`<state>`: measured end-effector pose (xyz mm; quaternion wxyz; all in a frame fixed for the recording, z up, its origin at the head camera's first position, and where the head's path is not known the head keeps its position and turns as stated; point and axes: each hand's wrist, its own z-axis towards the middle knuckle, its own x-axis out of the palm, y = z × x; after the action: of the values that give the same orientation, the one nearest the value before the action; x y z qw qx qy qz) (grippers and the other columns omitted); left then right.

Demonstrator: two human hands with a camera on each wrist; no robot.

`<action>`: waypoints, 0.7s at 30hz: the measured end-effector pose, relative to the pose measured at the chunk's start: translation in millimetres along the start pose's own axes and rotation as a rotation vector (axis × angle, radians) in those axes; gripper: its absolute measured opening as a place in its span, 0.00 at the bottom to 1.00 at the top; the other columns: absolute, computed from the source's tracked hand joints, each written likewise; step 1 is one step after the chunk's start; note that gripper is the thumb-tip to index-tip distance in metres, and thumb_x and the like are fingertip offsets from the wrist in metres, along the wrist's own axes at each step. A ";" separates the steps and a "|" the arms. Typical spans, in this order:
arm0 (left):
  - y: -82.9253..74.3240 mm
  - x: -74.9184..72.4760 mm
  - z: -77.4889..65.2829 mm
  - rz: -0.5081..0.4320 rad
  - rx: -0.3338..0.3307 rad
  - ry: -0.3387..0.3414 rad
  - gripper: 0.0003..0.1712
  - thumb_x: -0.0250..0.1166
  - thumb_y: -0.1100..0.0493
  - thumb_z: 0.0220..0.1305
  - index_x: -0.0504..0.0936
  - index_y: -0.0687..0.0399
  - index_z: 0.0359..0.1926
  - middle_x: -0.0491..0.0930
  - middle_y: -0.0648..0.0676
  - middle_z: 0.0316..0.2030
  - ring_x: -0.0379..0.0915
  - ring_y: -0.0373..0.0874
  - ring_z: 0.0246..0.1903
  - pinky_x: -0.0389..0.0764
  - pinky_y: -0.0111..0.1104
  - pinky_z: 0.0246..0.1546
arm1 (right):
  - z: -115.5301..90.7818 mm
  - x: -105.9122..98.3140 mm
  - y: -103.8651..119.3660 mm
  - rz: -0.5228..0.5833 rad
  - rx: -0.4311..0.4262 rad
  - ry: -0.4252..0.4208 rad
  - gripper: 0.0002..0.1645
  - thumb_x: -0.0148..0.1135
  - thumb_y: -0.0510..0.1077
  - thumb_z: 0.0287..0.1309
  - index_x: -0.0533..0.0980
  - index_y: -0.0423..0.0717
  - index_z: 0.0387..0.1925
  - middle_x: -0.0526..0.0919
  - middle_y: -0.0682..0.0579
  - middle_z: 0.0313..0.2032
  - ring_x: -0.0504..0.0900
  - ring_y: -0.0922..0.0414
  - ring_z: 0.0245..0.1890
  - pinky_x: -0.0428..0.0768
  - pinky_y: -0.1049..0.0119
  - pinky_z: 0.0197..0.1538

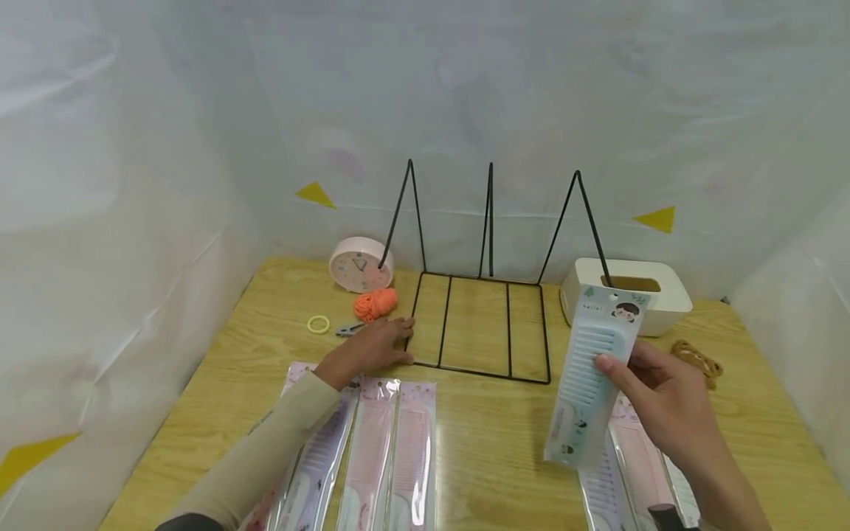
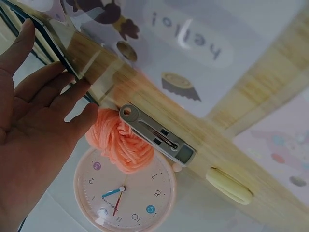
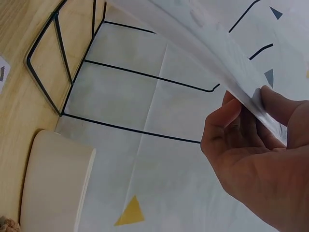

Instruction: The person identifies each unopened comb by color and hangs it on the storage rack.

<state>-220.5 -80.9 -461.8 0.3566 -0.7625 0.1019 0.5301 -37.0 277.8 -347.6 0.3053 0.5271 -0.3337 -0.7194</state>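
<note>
My right hand (image 1: 671, 398) holds up a packaged comb (image 1: 587, 376) in a light blue card sleeve, thumb on the front and fingers behind. In the right wrist view the package (image 3: 241, 92) appears nearly edge-on in the pinch. My left hand (image 1: 372, 346) touches the left front corner of a black wire rack (image 1: 478, 371), its fingers spread along the side bar. More packaged combs, pink (image 1: 410, 450) and purple (image 1: 319, 457), lie below the left forearm. Others (image 1: 637, 457) lie at the right, partly covered by my right arm.
Behind the left hand are a pink clock (image 1: 358, 265), an orange yarn ball (image 1: 375, 304), a grey clipper (image 2: 157, 133) and a yellow ring (image 1: 319, 324). A white tissue box (image 1: 667, 299) stands back right, near a brown twine bundle (image 1: 697, 361). The rack's prongs rise at the back.
</note>
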 end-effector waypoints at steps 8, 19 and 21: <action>2.2 -1.1 -0.7 0.029 -0.005 -0.003 0.37 0.69 0.46 0.64 0.72 0.60 0.68 0.61 0.55 0.73 0.58 0.59 0.71 0.60 0.51 0.71 | 15.2 4.9 -3.4 0.014 -0.047 -0.012 0.15 0.66 0.39 0.65 0.81 0.33 0.49 0.87 0.56 0.35 0.84 0.65 0.32 0.82 0.75 0.34; 0.0 -1.1 1.3 0.005 0.017 -0.009 0.35 0.71 0.48 0.62 0.75 0.61 0.66 0.63 0.57 0.72 0.60 0.60 0.70 0.61 0.52 0.70 | 70.2 7.6 -18.0 -0.066 -0.036 0.024 0.19 0.63 0.52 0.68 0.75 0.39 0.31 0.71 0.51 0.22 0.65 0.59 0.22 0.64 0.64 0.21; -0.3 0.0 2.2 0.009 0.023 -0.011 0.35 0.70 0.48 0.63 0.75 0.61 0.65 0.63 0.57 0.72 0.60 0.60 0.70 0.61 0.52 0.70 | 83.6 7.4 -19.9 -0.058 -0.031 0.036 0.22 0.62 0.54 0.69 0.72 0.39 0.29 0.66 0.53 0.20 0.62 0.59 0.20 0.62 0.63 0.20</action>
<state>-221.9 -79.2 -462.1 0.3638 -0.7548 0.1093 0.5347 -121.0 296.9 -349.1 0.2986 0.5446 -0.3014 -0.7235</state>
